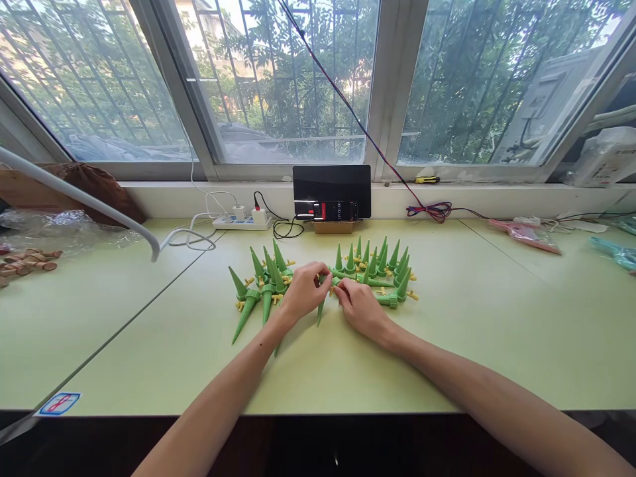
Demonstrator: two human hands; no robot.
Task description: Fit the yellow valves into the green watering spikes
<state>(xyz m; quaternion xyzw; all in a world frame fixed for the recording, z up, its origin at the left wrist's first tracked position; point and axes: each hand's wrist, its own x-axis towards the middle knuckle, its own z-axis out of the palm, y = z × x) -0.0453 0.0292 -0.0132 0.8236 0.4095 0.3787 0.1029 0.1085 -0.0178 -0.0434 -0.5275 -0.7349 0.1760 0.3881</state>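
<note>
Near the middle of the table, my left hand [307, 286] is closed around a green plastic spike [320, 313], whose pointed end hangs down below the fingers. My right hand [362, 306] meets it from the right, fingertips pinched at the spike's capped end, where a bit of yellow shows; the exact grip is partly hidden. Left of my hands lies a group of green spikes [247, 317] with yellow valves, some upright, some lying down. Another group of green spikes [403, 286] stands to the right, mostly points up, with yellow valves [412, 295] at their bases.
A dark tablet [331, 182] with a phone before it stands at the back. A white power strip [242, 222] and cables lie left of it. A white curved tube [84, 199] crosses the left side. Brown wooden pieces [30, 262] lie far left, a pink bag [527, 235] far right.
</note>
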